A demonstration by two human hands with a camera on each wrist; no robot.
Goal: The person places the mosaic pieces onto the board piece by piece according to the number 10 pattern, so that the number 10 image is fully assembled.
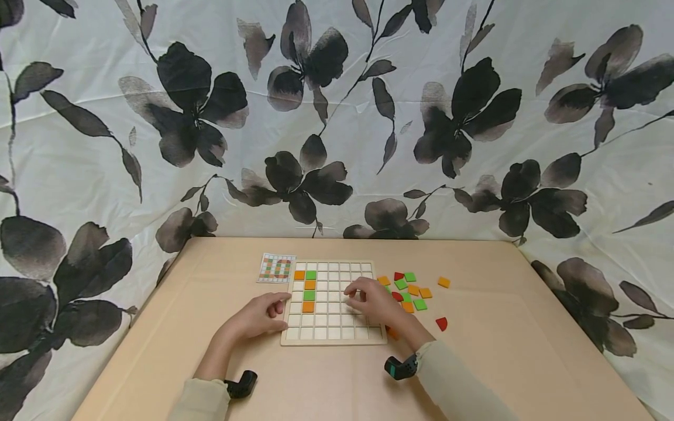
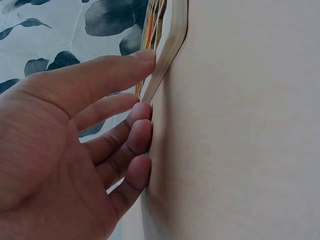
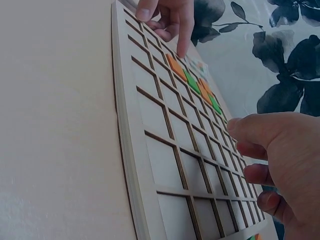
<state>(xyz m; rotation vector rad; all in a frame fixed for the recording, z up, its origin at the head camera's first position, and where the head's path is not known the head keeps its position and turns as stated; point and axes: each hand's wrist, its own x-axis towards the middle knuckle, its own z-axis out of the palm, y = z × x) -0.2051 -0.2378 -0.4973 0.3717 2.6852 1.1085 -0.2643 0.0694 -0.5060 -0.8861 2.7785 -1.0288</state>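
A square wooden grid board (image 1: pixel 337 342) lies on the table, with orange and green square tiles (image 1: pixel 309 295) in cells near its left side. My left hand (image 1: pixel 259 316) rests at the board's left edge; thumb and index finger are spread along it and touch the frame. The left wrist view shows the left thumb (image 2: pixel 110 75) against the frame, the other fingers loosely bent. Over the right part of the board hovers my right hand (image 1: pixel 372 301), fingers loosely bent. No tile shows between the right thumb (image 3: pixel 245 127) and fingers.
Loose orange, green and red pieces (image 1: pixel 419 304) are scattered right of the board, some partly behind the right forearm. A small printed pattern card (image 1: pixel 276 268) lies beyond the board's upper left corner. Floral fabric (image 1: pixel 389 146) hangs behind the table (image 1: pixel 210 269).
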